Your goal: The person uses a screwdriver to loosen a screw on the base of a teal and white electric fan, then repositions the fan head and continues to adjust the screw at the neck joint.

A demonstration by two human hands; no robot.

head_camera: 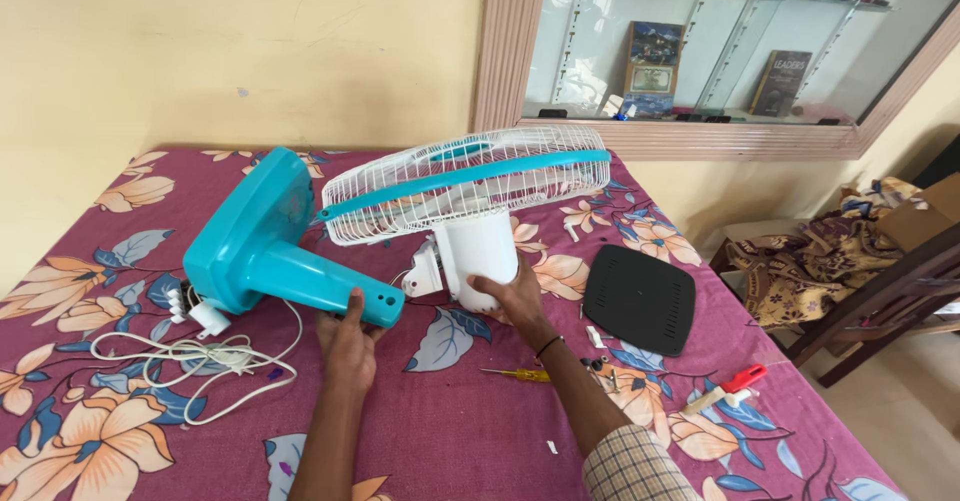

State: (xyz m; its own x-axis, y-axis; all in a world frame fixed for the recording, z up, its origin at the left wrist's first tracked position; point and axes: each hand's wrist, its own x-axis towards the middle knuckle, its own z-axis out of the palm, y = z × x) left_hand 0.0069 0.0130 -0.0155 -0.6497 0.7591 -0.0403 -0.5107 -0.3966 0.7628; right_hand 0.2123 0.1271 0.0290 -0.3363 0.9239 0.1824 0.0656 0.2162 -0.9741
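Fan [440, 211] lying mid-frame on bench [480, 431]. Left hand [350, 346] gripping teal stem [320, 286]; right hand [515, 296] cupping white motor housing [478, 251]. Probably top-heavy, smooth plastic; wire grille [470, 176] bendable. Stem and housing being safest holds.

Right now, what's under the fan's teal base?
A white plug pokes out below the teal base, and a coiled white cord lies on the floral cloth beside it. The base's underside is hidden.
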